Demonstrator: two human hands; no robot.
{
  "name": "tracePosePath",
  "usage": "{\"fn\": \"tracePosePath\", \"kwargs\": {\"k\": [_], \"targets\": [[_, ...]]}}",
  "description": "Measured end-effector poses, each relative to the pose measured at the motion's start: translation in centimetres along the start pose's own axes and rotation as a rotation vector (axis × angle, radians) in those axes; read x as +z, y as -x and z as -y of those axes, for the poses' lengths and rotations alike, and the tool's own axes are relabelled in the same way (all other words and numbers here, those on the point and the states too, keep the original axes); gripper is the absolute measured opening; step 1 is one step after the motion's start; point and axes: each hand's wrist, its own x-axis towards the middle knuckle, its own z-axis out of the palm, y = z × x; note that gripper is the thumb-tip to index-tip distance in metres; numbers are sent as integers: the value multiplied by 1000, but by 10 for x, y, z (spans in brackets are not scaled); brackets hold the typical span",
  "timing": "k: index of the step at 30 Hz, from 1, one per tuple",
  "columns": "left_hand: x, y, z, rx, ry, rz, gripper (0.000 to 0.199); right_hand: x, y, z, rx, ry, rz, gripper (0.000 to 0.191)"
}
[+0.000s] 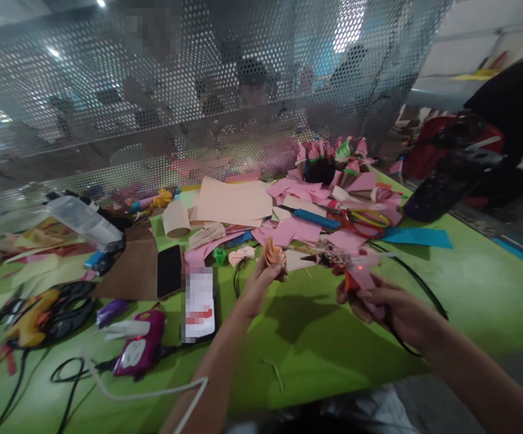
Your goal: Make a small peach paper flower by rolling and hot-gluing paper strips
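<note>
My left hand (261,280) is closed around a peach paper ice-cream swirl (274,253), held up over the green table. In my right hand (379,301) is a pink hot glue gun (361,274) with an orange trigger and a glowing red light; the fingers wrap its handle. The dark nozzle points left toward the swirl, with a small gap between them. Behind both hands lie pink paper scraps (297,232), blue-handled scissors (316,218) and red-and-yellow scissors (363,223). The lower part of the swirl is hidden by my fingers.
Finished paper cones (345,150) stand at the back right. On the left are a magenta glue gun (141,343), a phone (199,304), a black phone (169,272) and an orange-and-black tool (40,316). A perforated metal screen (162,120) closes the far side. Cables (419,283) cross the table.
</note>
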Motion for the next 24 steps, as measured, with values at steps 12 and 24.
{"fn": "tracePosePath", "kwargs": {"k": [12,24], "targets": [[4,4,-7,25,-65,-14,56,1,-2,22,-179,480,9,46],[4,5,-8,8,-89,-1,53,13,-2,30,-176,581,-22,51]]}}
